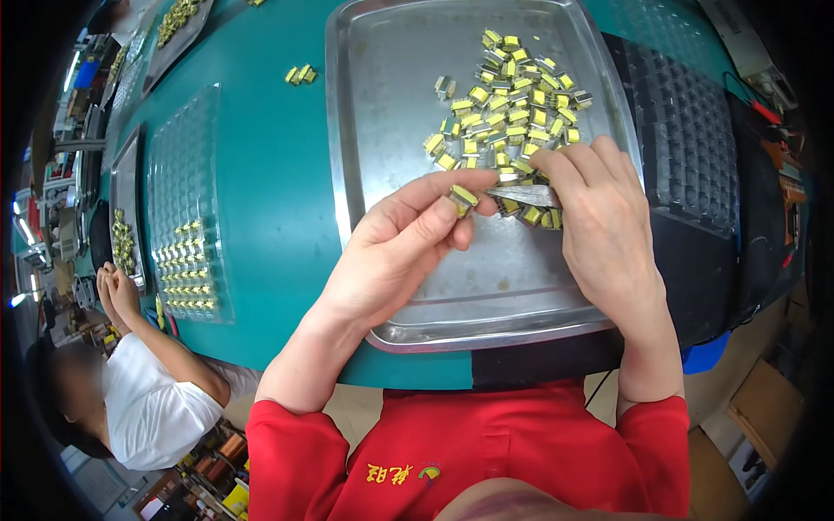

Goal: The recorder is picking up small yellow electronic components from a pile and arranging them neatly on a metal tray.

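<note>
A metal tray (391, 104) lies on the green table and holds a heap of several small yellow-and-grey parts (512, 104). My left hand (400, 252) pinches one small yellow part (463, 198) between thumb and fingers above the tray. My right hand (604, 226) holds metal tweezers (521, 193), whose tip points left toward that part. More yellow parts lie under and beside my right fingers.
A clear plastic cell tray (187, 200) with several yellow parts stands to the left. A black cell tray (686, 130) lies at the right. Loose parts (301, 75) rest near the metal tray's far left corner. Another person in white (148, 399) works at lower left.
</note>
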Tool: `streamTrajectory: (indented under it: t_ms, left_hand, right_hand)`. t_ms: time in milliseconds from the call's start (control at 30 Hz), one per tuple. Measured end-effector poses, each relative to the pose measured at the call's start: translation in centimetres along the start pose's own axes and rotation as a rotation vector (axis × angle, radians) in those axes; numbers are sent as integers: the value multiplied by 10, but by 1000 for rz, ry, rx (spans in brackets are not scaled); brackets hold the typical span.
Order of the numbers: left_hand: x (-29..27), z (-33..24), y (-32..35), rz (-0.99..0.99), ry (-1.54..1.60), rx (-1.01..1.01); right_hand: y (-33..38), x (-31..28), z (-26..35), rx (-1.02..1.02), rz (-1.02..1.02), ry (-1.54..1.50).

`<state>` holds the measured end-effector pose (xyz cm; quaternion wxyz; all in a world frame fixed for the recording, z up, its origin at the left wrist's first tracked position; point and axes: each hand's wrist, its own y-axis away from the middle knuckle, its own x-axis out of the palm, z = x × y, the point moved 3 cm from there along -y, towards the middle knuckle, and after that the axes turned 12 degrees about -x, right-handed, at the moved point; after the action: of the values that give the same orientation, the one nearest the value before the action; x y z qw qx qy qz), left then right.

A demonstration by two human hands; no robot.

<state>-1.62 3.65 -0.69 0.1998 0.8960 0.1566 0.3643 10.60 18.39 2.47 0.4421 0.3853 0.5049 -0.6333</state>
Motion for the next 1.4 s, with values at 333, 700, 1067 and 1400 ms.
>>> streamTrajectory:
  t_ms: [333,700,1067,1400]
  left_hand:
    - [7,0,8,-212,-592,244]
    - [6,0,9,-203,-670,283]
    - [7,0,8,-236,-707,326]
    - [8,0,10,-244,-742,309]
  right_hand:
    - [-1,4,7,-37,-41,93]
    - [-1,4,9,-58,-30,107]
    - [0,2,10,-6,18,48]
    - [-1,6,12,-27,29,76]
